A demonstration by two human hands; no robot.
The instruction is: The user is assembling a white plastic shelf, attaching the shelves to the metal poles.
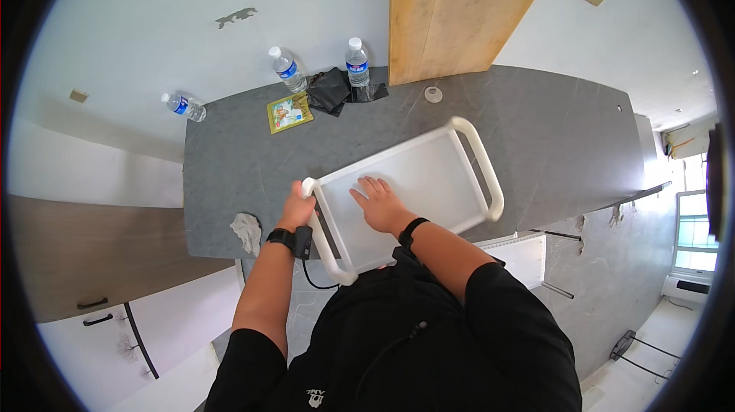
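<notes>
A white rectangular tray with a thick raised loop handle at each short end is slanted over the near part of the grey table. Its right end points away from me, and its near edge comes close to my black shirt. My left hand is closed around the far end of the left handle. Flat on the tray's inner surface, left of its middle, lies my right hand with fingers spread. Nothing else is in the tray. A crumpled whitish cloth lies left of my left wrist.
Along the table's back stand two water bottles, beside black plastic bags and a yellow-green packet. Another bottle lies at the far left corner. A wooden board leans on the wall. A round hole cover sits before it.
</notes>
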